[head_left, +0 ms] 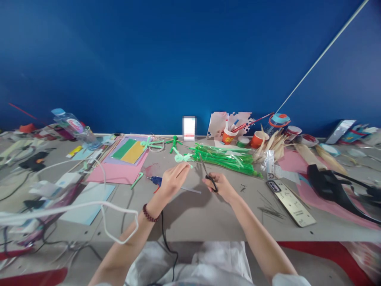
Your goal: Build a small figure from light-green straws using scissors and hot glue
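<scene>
My left hand is closed in a pinch on a light green pipe-cleaner shape, held just above the table. My right hand is wrapped round the black handles of a pair of scissors, whose blades point up and left towards the green shape. A blue glue gun lies on the table just left of my left hand, partly hidden by it. A bundle of bright green pipe cleaners lies just beyond both hands.
Pink, green and yellow paper sheets lie at the left, with white cables and a water bottle. Cups of tools, dried husks, a phone and a black object sit at the right.
</scene>
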A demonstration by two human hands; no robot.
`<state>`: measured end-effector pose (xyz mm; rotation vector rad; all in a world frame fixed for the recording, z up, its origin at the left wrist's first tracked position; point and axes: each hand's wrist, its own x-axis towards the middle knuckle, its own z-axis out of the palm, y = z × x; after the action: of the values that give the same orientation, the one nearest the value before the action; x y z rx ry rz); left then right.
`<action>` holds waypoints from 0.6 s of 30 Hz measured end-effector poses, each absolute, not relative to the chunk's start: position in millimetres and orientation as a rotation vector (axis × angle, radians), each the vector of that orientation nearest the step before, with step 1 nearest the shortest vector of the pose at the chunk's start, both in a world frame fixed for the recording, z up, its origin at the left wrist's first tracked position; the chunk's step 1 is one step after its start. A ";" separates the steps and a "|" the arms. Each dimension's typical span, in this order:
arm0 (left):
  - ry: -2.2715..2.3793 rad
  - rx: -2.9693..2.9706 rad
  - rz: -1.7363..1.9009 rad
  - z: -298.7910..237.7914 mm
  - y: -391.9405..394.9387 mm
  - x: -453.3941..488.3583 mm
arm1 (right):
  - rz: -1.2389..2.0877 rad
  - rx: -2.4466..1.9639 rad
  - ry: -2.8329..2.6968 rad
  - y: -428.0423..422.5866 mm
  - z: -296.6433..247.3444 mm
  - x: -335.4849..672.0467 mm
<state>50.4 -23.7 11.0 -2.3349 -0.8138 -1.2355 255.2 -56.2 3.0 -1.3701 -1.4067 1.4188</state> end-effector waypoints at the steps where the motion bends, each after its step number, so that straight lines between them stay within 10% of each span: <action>1: -0.828 -2.315 -1.277 10.8 -23.2 50.8 | 1.365 -1.424 -1.412 -53.9 -0.2 258.1; 7: -1.113 -2.365 -1.790 14.8 -27.3 59.1 | 0.664 -1.681 -1.639 -40.5 -25.0 275.5; 18: -1.561 -2.316 -2.904 20.9 -16.3 57.6 | 0.591 -1.798 -1.747 -36.5 -36.6 282.7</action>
<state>57.6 -16.3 20.9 -2.3160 -1.5606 -2.9043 282.7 -36.5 -36.6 -1.7978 -1.7472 0.5908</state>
